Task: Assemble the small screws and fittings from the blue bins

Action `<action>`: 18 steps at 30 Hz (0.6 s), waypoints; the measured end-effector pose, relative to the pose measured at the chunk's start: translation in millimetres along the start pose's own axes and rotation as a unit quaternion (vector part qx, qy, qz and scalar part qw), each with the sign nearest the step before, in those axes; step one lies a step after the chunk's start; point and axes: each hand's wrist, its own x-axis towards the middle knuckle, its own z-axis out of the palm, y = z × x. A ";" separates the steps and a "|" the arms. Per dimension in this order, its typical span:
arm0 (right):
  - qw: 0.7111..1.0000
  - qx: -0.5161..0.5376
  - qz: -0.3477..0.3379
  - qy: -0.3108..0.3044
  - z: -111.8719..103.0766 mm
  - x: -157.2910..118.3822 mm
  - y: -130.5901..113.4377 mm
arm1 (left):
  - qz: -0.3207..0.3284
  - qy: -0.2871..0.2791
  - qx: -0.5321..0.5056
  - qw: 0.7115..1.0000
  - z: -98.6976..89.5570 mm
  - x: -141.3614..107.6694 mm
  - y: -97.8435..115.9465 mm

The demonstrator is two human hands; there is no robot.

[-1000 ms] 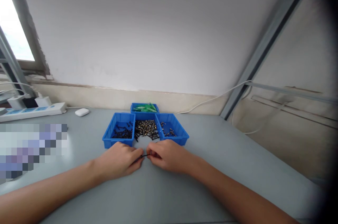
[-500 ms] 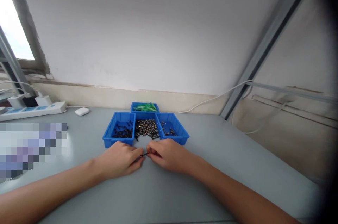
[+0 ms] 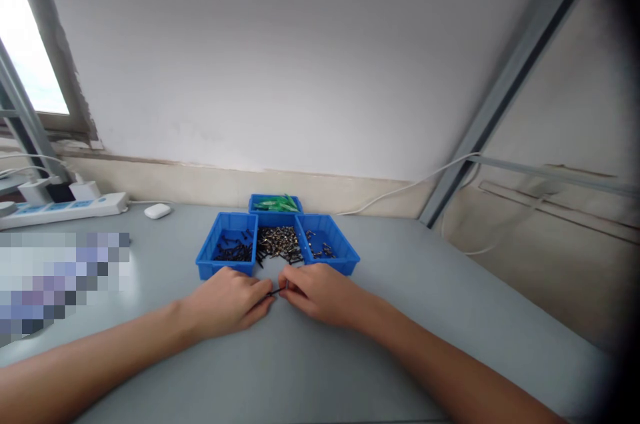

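Observation:
Between my hands runs a thin black screw (image 3: 275,291), its ends hidden by the fingers. My left hand (image 3: 233,301) pinches one end between thumb and fingertips. At the other end, my right hand (image 3: 320,292) is closed, with a small bit of metal glinting at its fingertips, too small to make out. Just beyond the hands lies a loose heap of small shiny metal pieces (image 3: 280,242), mixed with dark screws along its near edge. Left of it, a blue box (image 3: 205,263) holds black screws; on the right, another blue box (image 3: 345,263) holds a few small metal pieces.
Behind the heap, a third blue box (image 3: 251,205) contains green pieces (image 3: 277,203). A white power strip (image 3: 70,211) with plugs and a small white case (image 3: 157,211) are at the left. A white cable (image 3: 385,195) runs along the wall near a metal post (image 3: 450,181).
The whole view has shifted very slightly. Both hands keep their hold and place on the black screw; nothing else has visibly changed.

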 end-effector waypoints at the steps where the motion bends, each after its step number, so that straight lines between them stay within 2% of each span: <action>1: 1.000 -0.001 0.002 -0.002 -0.4 0.1 0.0 | 0.000 0.001 0.000 1.000 0.2 -0.2 0.1; 10: 1.000 -0.011 0.009 -0.009 -1.5 1.6 0.4 | -0.014 -0.026 0.006 1.000 -1.4 -0.4 1.4; 18: 0.999 -0.036 0.011 -0.010 -2.3 2.6 -2.4 | -0.032 0.000 0.007 0.999 0.0 -1.4 0.9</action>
